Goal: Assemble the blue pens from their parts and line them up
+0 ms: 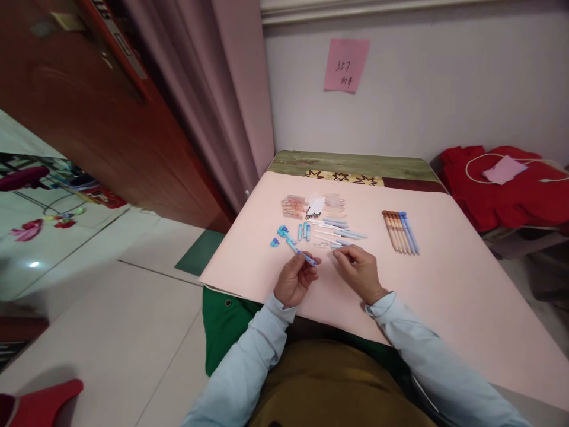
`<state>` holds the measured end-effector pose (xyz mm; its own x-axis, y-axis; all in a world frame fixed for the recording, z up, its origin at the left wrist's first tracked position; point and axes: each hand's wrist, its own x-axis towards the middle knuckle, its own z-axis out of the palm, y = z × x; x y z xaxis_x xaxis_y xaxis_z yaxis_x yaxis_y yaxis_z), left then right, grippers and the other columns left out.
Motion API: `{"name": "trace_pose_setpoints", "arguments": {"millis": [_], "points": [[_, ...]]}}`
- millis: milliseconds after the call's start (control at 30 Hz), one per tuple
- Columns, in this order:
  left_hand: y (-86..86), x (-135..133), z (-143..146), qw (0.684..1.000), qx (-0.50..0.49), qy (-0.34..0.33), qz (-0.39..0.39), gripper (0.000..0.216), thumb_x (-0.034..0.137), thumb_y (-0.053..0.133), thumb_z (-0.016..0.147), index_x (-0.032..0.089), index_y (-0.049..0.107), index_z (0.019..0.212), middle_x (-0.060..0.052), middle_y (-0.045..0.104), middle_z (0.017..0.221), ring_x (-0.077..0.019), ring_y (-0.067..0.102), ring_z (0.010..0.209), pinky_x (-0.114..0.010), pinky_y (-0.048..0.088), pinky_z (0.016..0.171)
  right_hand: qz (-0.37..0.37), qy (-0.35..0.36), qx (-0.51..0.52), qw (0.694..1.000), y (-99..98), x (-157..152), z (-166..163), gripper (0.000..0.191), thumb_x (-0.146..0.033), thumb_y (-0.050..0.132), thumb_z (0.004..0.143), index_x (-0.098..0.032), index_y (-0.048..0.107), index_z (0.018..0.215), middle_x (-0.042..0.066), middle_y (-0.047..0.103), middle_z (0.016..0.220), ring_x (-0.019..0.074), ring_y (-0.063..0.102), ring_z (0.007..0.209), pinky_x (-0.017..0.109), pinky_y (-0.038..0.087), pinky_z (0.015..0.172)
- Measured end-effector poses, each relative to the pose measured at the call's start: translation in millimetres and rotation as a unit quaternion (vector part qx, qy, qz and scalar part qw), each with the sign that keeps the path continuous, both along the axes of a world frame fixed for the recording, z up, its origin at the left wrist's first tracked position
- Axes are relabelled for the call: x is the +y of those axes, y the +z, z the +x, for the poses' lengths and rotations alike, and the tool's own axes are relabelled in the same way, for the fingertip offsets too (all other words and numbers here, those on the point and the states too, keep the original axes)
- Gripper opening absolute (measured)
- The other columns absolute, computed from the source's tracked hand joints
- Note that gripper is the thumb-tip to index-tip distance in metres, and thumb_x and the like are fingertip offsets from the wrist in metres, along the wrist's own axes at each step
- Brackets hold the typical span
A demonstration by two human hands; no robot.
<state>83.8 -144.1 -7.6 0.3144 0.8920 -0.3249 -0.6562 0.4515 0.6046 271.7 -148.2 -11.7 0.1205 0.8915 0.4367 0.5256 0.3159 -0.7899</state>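
Note:
My left hand (293, 277) is closed around a blue pen barrel (308, 258), which lies slanted across the fingers. My right hand (359, 270) has thumb and forefinger pinched together low over the table; anything between them is too small to make out. Just left of those fingertips lie some tiny thin parts, perhaps springs (322, 244). Beyond them are pale blue tapered barrels (340, 223) and thin white refills (323, 233). Short blue tubes (304, 232) and small bright blue pieces (274, 242) lie past my left hand.
Bundles of clear barrels (293, 207) and black-tipped white refills (315, 206) lie farther back. Several brown and blue pens (400, 232) form a row at right on the pink-covered table (444, 284). Red cloth (462, 204) with a cable sits beyond; a wooden door (146, 148) stands left.

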Motion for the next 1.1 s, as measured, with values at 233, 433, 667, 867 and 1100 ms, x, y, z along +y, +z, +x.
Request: {"name": "trace_pose_setpoints", "arguments": {"millis": [233, 433, 667, 867, 1100], "points": [[1.4, -5.6, -2.1, 0.999, -0.040, -0.018, 0.032, 0.026, 0.033, 0.073, 0.080, 0.010, 0.063, 0.090, -0.007, 0.072, 0.079, -0.0088, 0.063, 0.055, -0.018, 0.055, 0.051, -0.031, -0.012, -0.144, 0.989, 7.8, 42.9, -30.7, 0.018, -0.033, 0.059, 0.088, -0.023, 0.073, 0.094, 0.004, 0.070, 0.094, 0.0154, 0.061, 0.075, 0.027, 0.044, 0.072], [0.3, -5.9, -3.8, 0.998, -0.052, -0.020, 0.035, 0.023, 0.033, 0.071, 0.083, 0.010, 0.064, 0.086, -0.006, 0.071, 0.075, -0.0090, 0.063, 0.053, -0.018, 0.054, 0.049, -0.082, 0.016, -0.268, 0.960, 10.9, 73.9, -56.0, 0.025, -0.033, 0.057, 0.091, -0.028, 0.071, 0.111, 0.003, 0.067, 0.109, 0.0181, 0.063, 0.092, 0.027, 0.043, 0.076], [-1.4, -6.3, -3.8, 0.998, -0.049, -0.027, 0.032, 0.028, 0.034, 0.075, 0.078, 0.010, 0.064, 0.088, -0.008, 0.073, 0.079, -0.0098, 0.063, 0.054, -0.020, 0.055, 0.049, -0.128, 0.024, -0.346, 0.929, 19.4, 81.5, -53.6, 0.026, -0.036, 0.052, 0.093, -0.031, 0.070, 0.111, 0.003, 0.065, 0.109, 0.0186, 0.064, 0.088, 0.027, 0.042, 0.071], [-2.3, -5.5, -4.1, 0.998, -0.050, -0.031, 0.035, 0.029, 0.035, 0.075, 0.078, 0.011, 0.064, 0.088, -0.008, 0.073, 0.078, -0.0103, 0.063, 0.054, -0.020, 0.054, 0.049, -0.138, 0.029, -0.379, 0.915, 29.9, 89.8, -56.9, 0.027, -0.042, 0.053, 0.091, -0.026, 0.071, 0.102, 0.005, 0.064, 0.110, 0.0198, 0.063, 0.089, 0.028, 0.043, 0.071], [-1.8, -7.0, -4.6, 0.998, -0.045, -0.033, 0.042, 0.030, 0.036, 0.075, 0.078, 0.011, 0.063, 0.087, -0.007, 0.072, 0.076, -0.0100, 0.062, 0.054, -0.020, 0.054, 0.049, -0.153, 0.040, -0.432, 0.888, 30.4, 96.3, -63.2, 0.031, -0.037, 0.051, 0.088, -0.025, 0.070, 0.110, 0.009, 0.064, 0.111, 0.0243, 0.064, 0.092, 0.032, 0.045, 0.075]]}}
